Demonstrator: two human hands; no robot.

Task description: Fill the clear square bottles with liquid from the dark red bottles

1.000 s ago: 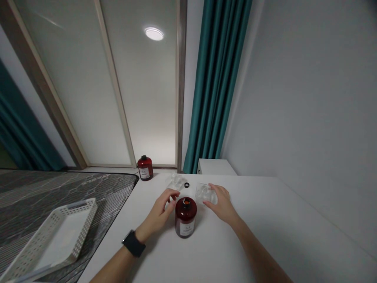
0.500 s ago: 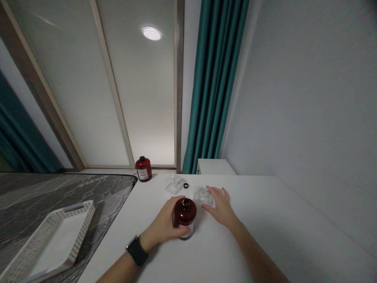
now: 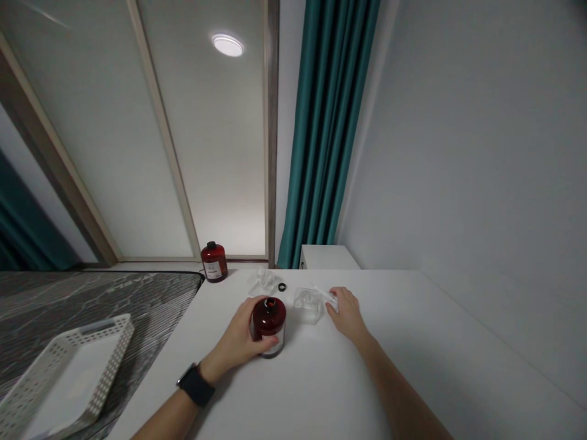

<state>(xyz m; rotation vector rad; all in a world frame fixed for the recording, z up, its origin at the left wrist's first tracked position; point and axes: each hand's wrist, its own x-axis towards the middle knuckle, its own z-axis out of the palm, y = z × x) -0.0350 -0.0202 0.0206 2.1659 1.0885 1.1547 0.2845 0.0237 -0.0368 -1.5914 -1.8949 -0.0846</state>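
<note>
A dark red round bottle (image 3: 269, 326) with a white label stands uncapped on the white table (image 3: 321, 379). My left hand (image 3: 238, 339), with a black watch on its wrist, is wrapped round the bottle's left side. My right hand (image 3: 346, 311) rests on the table with its fingers curled on the edge of a clear plastic piece (image 3: 309, 304). A small black ring cap (image 3: 282, 286) lies just behind the bottle, next to another clear plastic piece (image 3: 261, 282).
A second red bottle (image 3: 214, 261) with a black cap stands on the ledge by the window. A white perforated tray (image 3: 64, 373) lies on the grey marbled surface at left. Teal curtains (image 3: 321, 134) hang behind, beside a white box (image 3: 328, 257).
My left hand moved from beside the bottle to gripping it and has drawn it a little to the left. My right hand closed its fingers on the clear plastic piece.
</note>
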